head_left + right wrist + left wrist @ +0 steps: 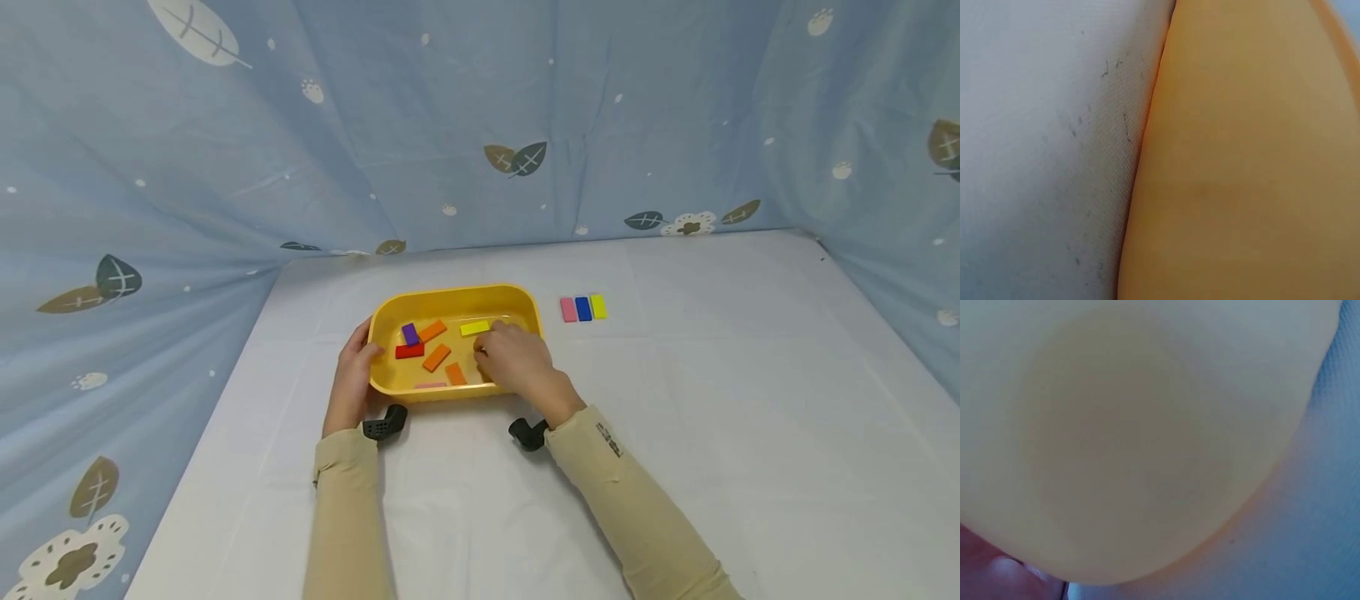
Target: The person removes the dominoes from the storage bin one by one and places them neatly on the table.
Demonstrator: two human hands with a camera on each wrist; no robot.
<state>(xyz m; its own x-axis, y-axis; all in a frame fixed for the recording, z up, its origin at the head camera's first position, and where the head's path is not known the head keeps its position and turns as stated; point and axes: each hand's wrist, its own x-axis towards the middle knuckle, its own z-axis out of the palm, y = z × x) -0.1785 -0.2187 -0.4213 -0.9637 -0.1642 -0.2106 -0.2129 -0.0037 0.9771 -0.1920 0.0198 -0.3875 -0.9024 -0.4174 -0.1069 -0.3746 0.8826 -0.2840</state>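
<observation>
A yellow plastic tray [457, 293] stands on the white-covered table. My left hand [351, 379] grips its left end, with the thumb over the rim. In the left wrist view the tray wall [1147, 456] fills most of the frame. Inside the tray lie several small coloured blocks: a purple block [410, 334], a red block [409, 352], orange blocks [437, 358], a pink block [431, 386] and a yellow block [474, 328]. My right hand [517, 358] reaches into the tray's right side, beside the yellow block. Its fingertips are partly hidden, so whether they hold a block is unclear.
To the right of the tray, a pink block [568, 310], a blue block [583, 308] and a yellow block [598, 306] lie in a row on the white cloth [712, 400]. Behind the table hangs a blue patterned curtain [420, 125].
</observation>
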